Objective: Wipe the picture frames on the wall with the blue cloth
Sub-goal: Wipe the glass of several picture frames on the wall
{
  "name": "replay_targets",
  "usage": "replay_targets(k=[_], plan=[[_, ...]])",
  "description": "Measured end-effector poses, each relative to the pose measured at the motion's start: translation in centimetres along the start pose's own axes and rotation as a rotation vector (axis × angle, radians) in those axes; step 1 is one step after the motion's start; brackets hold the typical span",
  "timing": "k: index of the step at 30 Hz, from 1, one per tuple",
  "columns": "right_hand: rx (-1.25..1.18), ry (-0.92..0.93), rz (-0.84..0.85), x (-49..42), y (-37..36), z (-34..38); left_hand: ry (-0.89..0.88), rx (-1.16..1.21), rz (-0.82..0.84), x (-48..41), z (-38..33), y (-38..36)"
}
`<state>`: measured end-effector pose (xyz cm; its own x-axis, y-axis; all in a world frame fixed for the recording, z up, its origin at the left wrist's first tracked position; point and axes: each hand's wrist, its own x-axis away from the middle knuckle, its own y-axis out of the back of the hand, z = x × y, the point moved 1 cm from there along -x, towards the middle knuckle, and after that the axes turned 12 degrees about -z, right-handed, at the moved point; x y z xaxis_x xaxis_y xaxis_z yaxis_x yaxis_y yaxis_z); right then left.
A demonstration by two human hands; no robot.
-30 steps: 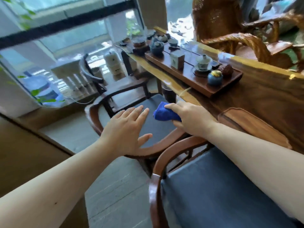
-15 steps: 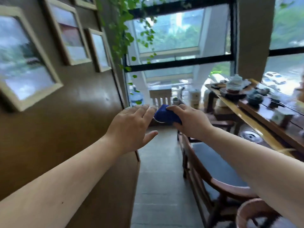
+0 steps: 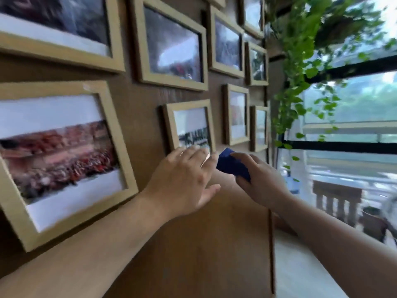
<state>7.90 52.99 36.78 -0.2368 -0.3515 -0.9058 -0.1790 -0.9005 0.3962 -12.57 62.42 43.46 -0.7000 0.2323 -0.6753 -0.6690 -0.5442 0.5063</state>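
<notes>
Bright daylight from window (image 3: 354, 100); motion blur throughout; glare on picture frames (image 3: 171, 46).

Views: a single one, worn on the person's head.
Position: close beside the brown wall (image 3: 193, 244), which runs away along the left of the view.
Facing: forward along the wall and slightly up, toward the picture frames (image 3: 171, 44).
Nearness: the large frame (image 3: 120, 147) at the left edge is nearest; frames further right shrink with distance toward the window (image 3: 354, 108).
Foreground: both forearms enter from the bottom edge, the left hand (image 3: 182, 181) and right hand (image 3: 264, 181) near the centre.
Sharpness: blurred throughout.
Tilt: the picture leans, frames and window bars slanting.
Overlap: none to compare.
</notes>
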Motion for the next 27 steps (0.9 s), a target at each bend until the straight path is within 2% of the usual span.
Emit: replay_targets(k=[5,12,16,19,24,27], plan=[[-0.220,-0.041,-0.048,-4.4,-2.8,1.2,0.089,-0.166,0.055,-2.2,4.1,0.5],[-0.329,-0.054,-0.122,-9.8,-5.9,2.3,0.219,-0.343,0.115,-5.6,8.2,-1.9],[-0.319,-0.043,-0.186,-11.6,-7.5,3.1,0.294,-0.441,0.157,-6.3,9.6,-4.8],[-0.292,0.018,-0.160,-11.6,-8.8,3.6,0.353,-0.482,0.158,-5.6,10.6,-6.1],[-0.255,0.158,-0.086,-10.7,-10.3,4.8,0.277,-0.518,0.140,-3.7,12.4,-6.6],[-0.204,0.215,-0.103,-11.0,-10.5,4.3,0.282,-0.509,0.116,-3.6,12.3,-6.7]])
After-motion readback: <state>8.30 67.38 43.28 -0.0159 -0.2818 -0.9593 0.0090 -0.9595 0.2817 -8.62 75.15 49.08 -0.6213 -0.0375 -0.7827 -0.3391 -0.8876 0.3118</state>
